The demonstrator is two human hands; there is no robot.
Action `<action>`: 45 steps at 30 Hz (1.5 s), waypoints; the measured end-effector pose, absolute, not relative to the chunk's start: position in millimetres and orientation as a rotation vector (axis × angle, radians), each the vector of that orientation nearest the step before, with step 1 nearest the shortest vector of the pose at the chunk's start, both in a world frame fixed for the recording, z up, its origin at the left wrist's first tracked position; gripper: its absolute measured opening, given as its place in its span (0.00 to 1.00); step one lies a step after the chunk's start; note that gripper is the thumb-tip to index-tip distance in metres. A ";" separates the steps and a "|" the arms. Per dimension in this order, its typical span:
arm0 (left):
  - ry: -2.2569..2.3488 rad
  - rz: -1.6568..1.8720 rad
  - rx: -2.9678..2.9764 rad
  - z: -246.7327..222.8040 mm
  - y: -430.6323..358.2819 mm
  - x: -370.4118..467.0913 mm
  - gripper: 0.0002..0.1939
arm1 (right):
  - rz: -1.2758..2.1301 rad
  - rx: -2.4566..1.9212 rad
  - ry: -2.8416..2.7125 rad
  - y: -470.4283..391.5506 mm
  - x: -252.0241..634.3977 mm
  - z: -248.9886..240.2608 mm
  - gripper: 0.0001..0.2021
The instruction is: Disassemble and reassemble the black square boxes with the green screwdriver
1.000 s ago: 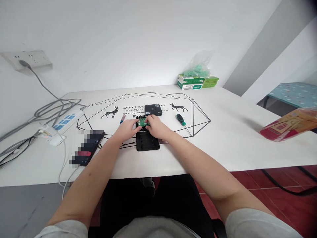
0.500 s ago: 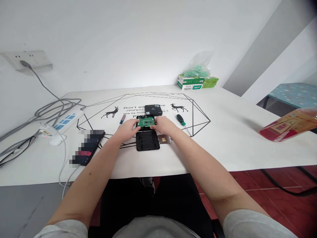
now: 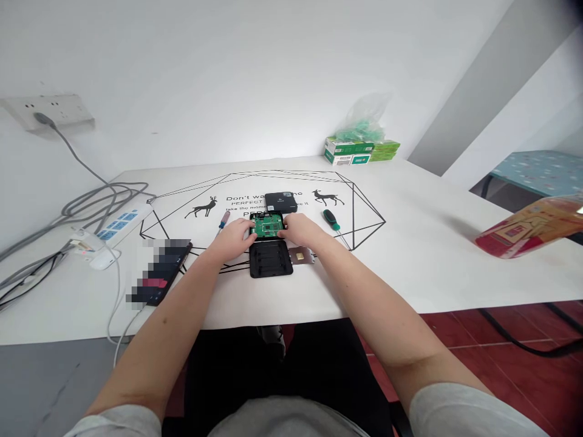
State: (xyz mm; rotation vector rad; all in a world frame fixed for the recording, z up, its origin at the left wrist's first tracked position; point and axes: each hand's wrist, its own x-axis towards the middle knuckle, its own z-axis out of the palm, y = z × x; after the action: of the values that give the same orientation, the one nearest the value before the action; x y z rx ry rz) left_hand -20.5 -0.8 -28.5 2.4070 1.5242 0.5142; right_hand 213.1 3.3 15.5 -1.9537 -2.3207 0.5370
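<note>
A green circuit board (image 3: 266, 226) lies in a black plastic casing in the middle of the table. My left hand (image 3: 233, 238) grips its left side, thumb at the near left corner. On the opposite side, my right hand (image 3: 299, 230) has its fingers closed at the right edge. Just in front lies a black cover (image 3: 271, 260), inner side up, with a flat metal plate (image 3: 301, 255) beside it. Behind the board sits a closed black box (image 3: 281, 201). The undersides of my fingertips are hidden.
A screwdriver (image 3: 223, 221) lies to the left and a green-handled screwdriver (image 3: 330, 220) to the right. A phone (image 3: 170, 267), a power strip (image 3: 121, 224) and cables occupy the left side. Green boxes (image 3: 348, 149) stand at the back; a red-yellow package (image 3: 523, 230) is far right.
Both hands stay at the sides of the circuit board, with only very slight finger movement. The whole view has shifted slightly.
</note>
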 end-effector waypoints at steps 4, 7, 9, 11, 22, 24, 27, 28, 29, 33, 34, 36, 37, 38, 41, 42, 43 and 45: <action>1.490 0.510 2.445 -29.4 1.0 -20.7 0.22 | 0.554 -1.931 -2.340 3.4 216.7 18.1 0.11; 1.479 0.477 2.475 -26.7 -0.8 -23.6 0.25 | 0.621 -1.894 -2.401 5.5 233.0 23.3 0.12; 1.493 0.395 2.470 -22.2 -4.1 -27.7 0.31 | 0.757 -1.844 -2.514 7.8 248.1 26.7 0.17; 1.548 0.278 2.419 -16.7 -8.2 -32.7 0.42 | 0.921 -1.783 -2.678 9.9 261.0 28.6 0.23; 1.583 0.103 2.323 -10.9 -15.2 -36.0 0.65 | 1.026 -1.845 -2.803 3.9 255.6 29.9 0.22; 1.579 0.107 2.297 -11.4 -16.3 -35.3 0.64 | 1.054 -1.860 -2.795 2.7 255.8 32.0 0.20; 1.540 0.114 2.284 -12.6 -18.1 -35.3 0.62 | 0.972 -1.912 -2.745 3.3 259.6 33.6 0.21; 1.535 0.121 2.279 -12.9 -18.5 -35.4 0.61 | 0.929 -1.939 -2.721 4.4 261.7 33.3 0.21; 1.533 0.125 2.273 -13.3 -18.8 -35.6 0.61 | 0.905 -1.968 -2.695 5.8 264.0 32.6 0.21; 1.542 0.096 2.263 -14.8 -18.7 -35.3 0.61 | 0.970 -2.023 -2.630 11.5 271.6 27.8 0.30; 1.544 0.083 2.272 -15.4 -18.5 -35.1 0.62 | 0.975 -1.995 -2.642 11.9 272.2 27.1 0.34; 1.546 0.071 2.287 -16.7 -18.1 -34.7 0.62 | 0.935 -1.930 -2.688 11.1 271.8 27.3 0.37; 1.548 0.071 2.291 -17.3 -18.1 -34.6 0.62 | 0.902 -1.907 -2.712 10.1 271.3 28.2 0.35; 1.553 0.070 2.291 -17.9 -18.0 -34.6 0.63 | 0.864 -1.898 -2.727 9.1 270.8 29.5 0.33; 1.565 0.057 2.278 -19.8 -17.9 -35.4 0.64 | 0.738 -1.878 -2.714 7.4 271.5 33.9 0.27; 1.562 0.049 2.277 -20.5 -17.6 -36.0 0.64 | 0.718 -1.851 -2.698 7.3 272.3 35.1 0.26; 1.555 0.040 2.279 -21.4 -17.2 -36.5 0.65 | 0.709 -1.808 -2.680 7.2 272.8 35.9 0.25; 1.545 0.020 2.290 -23.5 -16.0 -37.7 0.67 | 0.718 -1.671 -2.643 6.5 271.6 36.5 0.24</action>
State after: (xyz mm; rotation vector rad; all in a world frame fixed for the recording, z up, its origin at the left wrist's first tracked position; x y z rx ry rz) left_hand -37.7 -16.0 -23.5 2.2897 1.5454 0.0200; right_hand 271.6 6.5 36.5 -1.6709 -2.6431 0.7182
